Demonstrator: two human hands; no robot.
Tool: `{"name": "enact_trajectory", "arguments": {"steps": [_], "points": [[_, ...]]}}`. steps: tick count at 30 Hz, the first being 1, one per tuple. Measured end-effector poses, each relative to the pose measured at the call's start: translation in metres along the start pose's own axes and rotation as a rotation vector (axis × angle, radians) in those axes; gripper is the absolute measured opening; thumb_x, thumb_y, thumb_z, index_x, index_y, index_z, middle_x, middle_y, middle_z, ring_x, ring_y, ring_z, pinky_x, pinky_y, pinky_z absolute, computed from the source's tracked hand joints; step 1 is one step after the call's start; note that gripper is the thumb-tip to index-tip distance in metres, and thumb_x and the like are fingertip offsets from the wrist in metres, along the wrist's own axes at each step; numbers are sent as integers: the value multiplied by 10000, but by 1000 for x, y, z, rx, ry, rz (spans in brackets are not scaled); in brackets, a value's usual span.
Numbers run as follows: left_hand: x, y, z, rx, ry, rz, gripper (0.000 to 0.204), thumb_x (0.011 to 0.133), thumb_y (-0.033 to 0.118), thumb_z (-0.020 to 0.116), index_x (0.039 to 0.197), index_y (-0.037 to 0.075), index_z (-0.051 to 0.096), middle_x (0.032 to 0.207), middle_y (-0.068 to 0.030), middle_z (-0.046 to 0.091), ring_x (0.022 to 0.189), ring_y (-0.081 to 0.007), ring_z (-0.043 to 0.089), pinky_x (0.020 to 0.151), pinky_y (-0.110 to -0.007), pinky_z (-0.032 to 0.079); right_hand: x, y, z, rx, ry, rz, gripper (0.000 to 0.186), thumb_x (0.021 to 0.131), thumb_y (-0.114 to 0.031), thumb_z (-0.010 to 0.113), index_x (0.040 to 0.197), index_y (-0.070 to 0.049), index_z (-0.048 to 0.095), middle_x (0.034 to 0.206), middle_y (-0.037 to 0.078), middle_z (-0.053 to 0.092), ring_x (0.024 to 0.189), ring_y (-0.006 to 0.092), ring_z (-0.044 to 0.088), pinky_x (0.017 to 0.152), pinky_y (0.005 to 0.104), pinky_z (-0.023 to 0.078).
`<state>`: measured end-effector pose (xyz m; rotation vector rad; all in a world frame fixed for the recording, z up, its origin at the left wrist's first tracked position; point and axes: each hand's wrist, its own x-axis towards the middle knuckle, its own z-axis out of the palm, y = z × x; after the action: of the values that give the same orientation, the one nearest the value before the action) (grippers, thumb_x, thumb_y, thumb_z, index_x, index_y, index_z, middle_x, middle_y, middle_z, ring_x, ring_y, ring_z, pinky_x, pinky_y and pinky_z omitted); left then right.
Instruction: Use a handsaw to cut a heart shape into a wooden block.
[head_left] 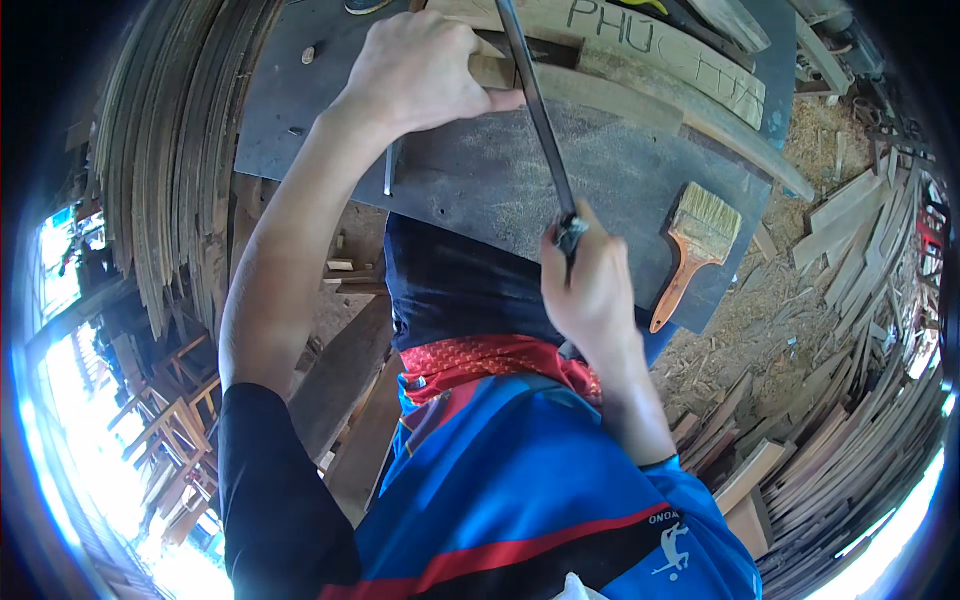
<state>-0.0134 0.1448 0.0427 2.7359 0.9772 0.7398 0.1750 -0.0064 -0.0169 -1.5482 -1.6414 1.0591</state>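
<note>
My right hand [595, 290] is closed round the dark handle of what looks like a hand saw [543, 120]. Its long, narrow metal part runs away from me past the top edge, and its teeth cannot be made out. Just left of it, my left hand [420, 70] grips a short wooden piece [492, 70], with the thumb stretched toward the metal. The saw crosses close beside that piece; whether it cuts into it is hidden. A wooden strip [620, 100] lies to the right, on the dark worktable [470, 165].
A wide brush [700, 235] with an orange handle lies at the table's right. Behind the strip are a longer wooden bar [720, 125] and a marked board [680, 50]. Stacked planks [180, 130] stand left; wood scraps [850, 230] and shavings cover the floor at right.
</note>
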Motion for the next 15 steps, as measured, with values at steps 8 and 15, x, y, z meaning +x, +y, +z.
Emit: {"name": "enact_trajectory", "arguments": {"steps": [8, 15], "points": [[28, 1, -8, 212, -310, -405, 495, 693, 566, 775, 911, 122, 772, 878, -164, 718, 830, -344, 698, 777, -411, 564, 46, -36, 1, -150, 87, -49, 259, 839, -161, 618, 942, 58, 527, 632, 278, 608, 629, 486, 621, 587, 544, 509], [26, 6, -4, 272, -397, -383, 482, 707, 586, 755, 918, 153, 779, 870, -124, 727, 794, -324, 703, 766, -403, 570, 48, -29, 2, -98, 150, -140, 191, 869, -106, 594, 969, 56, 583, 638, 260, 577, 644, 469, 606, 601, 498, 478]]}}
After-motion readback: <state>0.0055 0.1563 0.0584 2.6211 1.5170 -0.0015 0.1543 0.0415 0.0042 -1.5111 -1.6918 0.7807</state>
